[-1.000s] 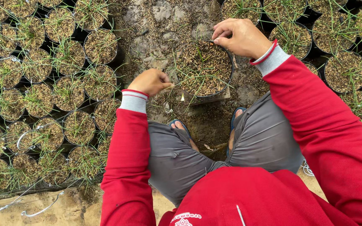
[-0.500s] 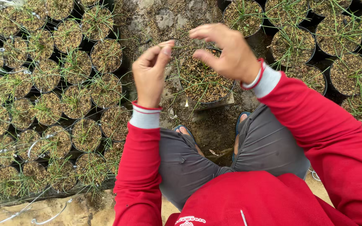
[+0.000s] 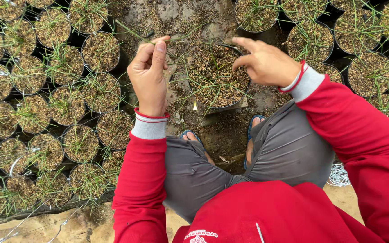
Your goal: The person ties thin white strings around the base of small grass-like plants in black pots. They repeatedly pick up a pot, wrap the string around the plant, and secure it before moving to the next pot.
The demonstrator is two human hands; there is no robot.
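Green, thin grass blade [image 3: 176, 39] is pinched in the left hand [image 3: 149, 76] fingers at upper centre; the right hand [image 3: 266, 63] is held loosely spread above the pot [image 3: 214, 76]; a light pinch is best kept

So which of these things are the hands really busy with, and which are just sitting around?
In use:
- left hand, pinching a thin grass blade
- right hand, fingers spread over the pot
- pot of grassy shoots between the knees

Just around:
- rows of pots on the left
- more pots on the right
- white cord on the ground
- blue sandals
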